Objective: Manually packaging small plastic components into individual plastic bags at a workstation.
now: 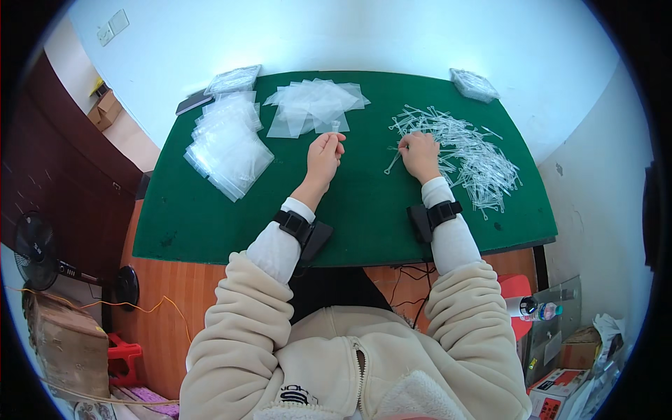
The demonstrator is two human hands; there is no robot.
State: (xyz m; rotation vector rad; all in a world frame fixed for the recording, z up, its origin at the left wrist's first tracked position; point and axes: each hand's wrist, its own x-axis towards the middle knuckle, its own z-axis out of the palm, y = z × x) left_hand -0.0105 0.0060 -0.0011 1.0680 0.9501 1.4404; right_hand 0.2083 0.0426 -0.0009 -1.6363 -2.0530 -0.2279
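Observation:
My left hand (324, 159) is closed over the middle of the green table. Clear looped ends of thin plastic sticks (336, 126) stick out above its fingers. At the left edge of a loose pile of clear plastic sticks (483, 164), my right hand (421, 155) has its fingers bent together. A single clear stick (390, 165) with a looped end slants down and left from those fingertips; the exact grip is partly hidden. Beyond my left hand lies a loose heap of clear plastic bags (308, 105).
A fanned stack of clear bags (231, 150) covers the table's left side. Filled clear packs (234, 79) lie at the back left, and another pack (474, 85) at the back right. The green tabletop (364, 224) ends just before my body. A fan (36, 252) stands at left.

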